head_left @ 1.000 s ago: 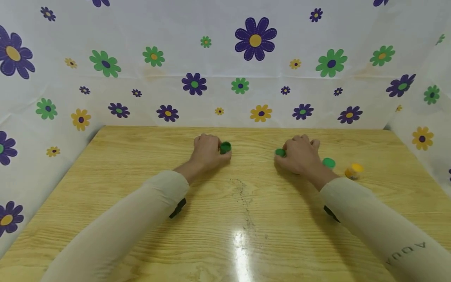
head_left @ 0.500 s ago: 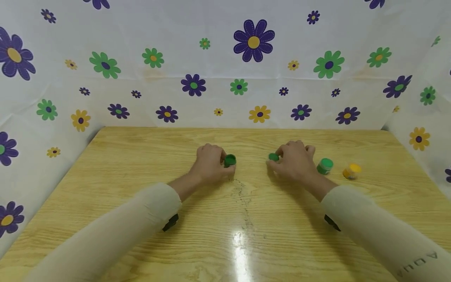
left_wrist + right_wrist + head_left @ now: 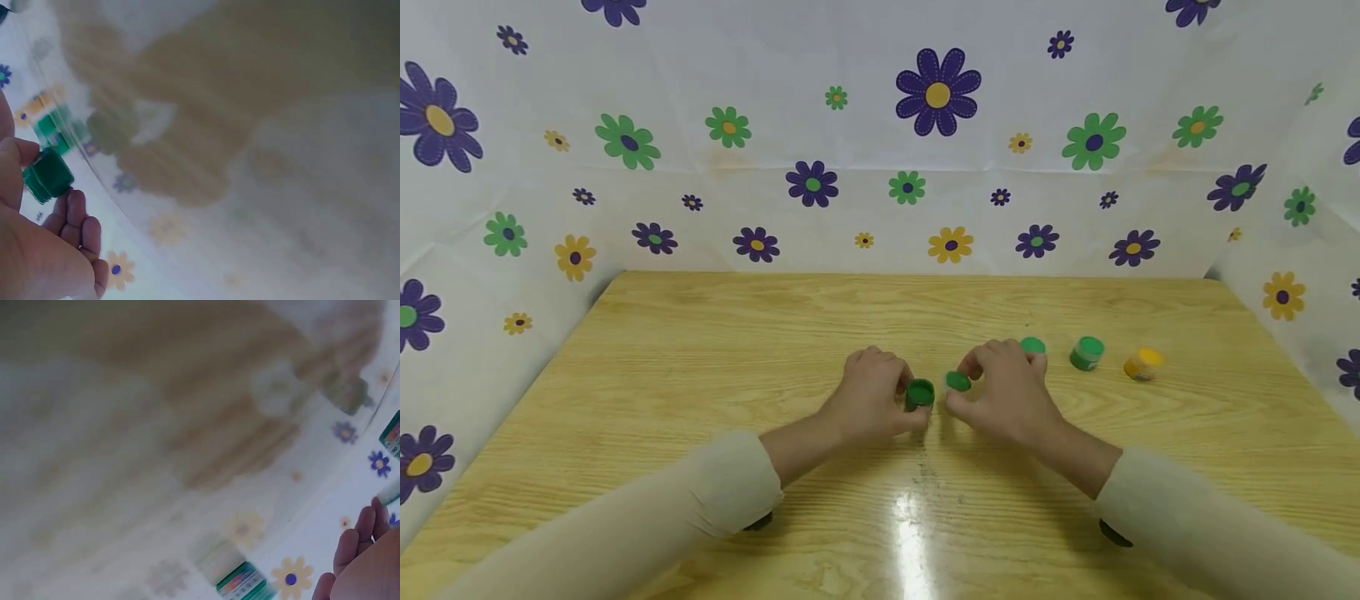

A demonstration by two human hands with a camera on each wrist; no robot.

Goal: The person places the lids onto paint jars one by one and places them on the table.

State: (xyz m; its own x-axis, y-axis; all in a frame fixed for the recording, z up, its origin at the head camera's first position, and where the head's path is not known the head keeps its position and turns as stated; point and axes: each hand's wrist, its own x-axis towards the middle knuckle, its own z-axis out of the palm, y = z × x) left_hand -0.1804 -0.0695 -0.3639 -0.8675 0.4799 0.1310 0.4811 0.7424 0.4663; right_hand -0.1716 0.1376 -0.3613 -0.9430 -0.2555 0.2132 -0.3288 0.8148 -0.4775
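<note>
My left hand (image 3: 872, 392) holds a small dark green paint jar (image 3: 919, 395) near the middle of the table, its open mouth facing up. The same jar (image 3: 49, 176) shows between thumb and fingers at the left edge of the left wrist view. Just to its right, my right hand (image 3: 1003, 396) pinches a round green lid (image 3: 957, 381) between thumb and fingertips. A narrow gap separates lid and jar. In the right wrist view, the right hand's fingers (image 3: 365, 528) appear at the lower right, with the thumb out of frame.
Beyond my right hand stands a green-lidded paint jar (image 3: 1032, 345), partly covered by the fingers. Further right are another green jar (image 3: 1087, 353) and a yellow jar (image 3: 1143, 364). A flower-printed sheet (image 3: 842, 208) encloses the wooden table (image 3: 715, 333) at the back and sides.
Both hands have come nearer to me and closer together, carrying the open jar and the lid. A green jar that the right hand hid before now shows behind it.
</note>
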